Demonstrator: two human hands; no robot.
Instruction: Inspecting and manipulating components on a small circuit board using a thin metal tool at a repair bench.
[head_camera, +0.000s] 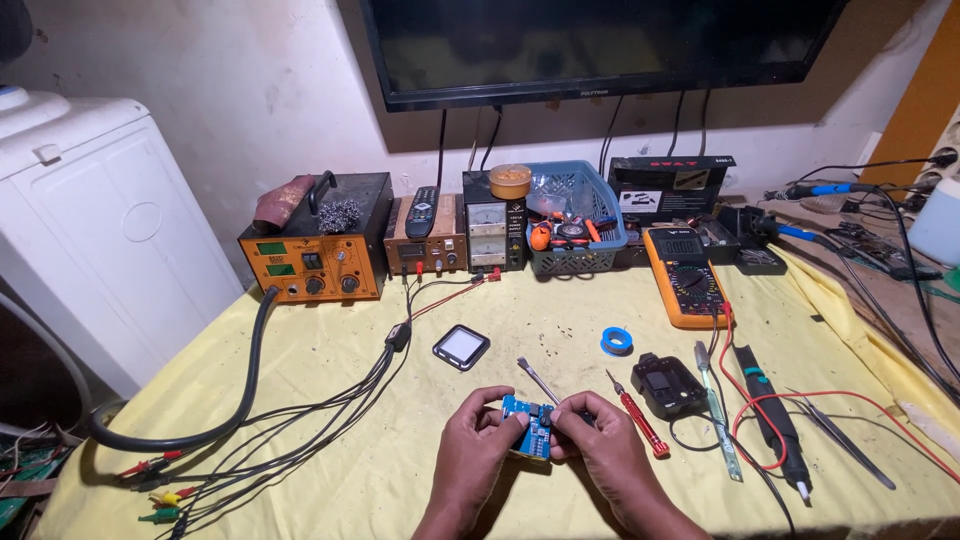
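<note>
Both hands, left hand (470, 440) and right hand (592, 435), were clamped on the blue circuit board (528, 430); a steady edge grip above the yellow cloth (330, 440) probably suited such handling.

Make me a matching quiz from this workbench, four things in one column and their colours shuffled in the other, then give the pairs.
Things:
1. circuit board held by both hands, left and right
2. multimeter
3. screwdriver handle
4. table cover

Colours:
A. yellow
B. red
C. blue
D. orange and black

Pairs: 1-C, 2-D, 3-B, 4-A
</note>
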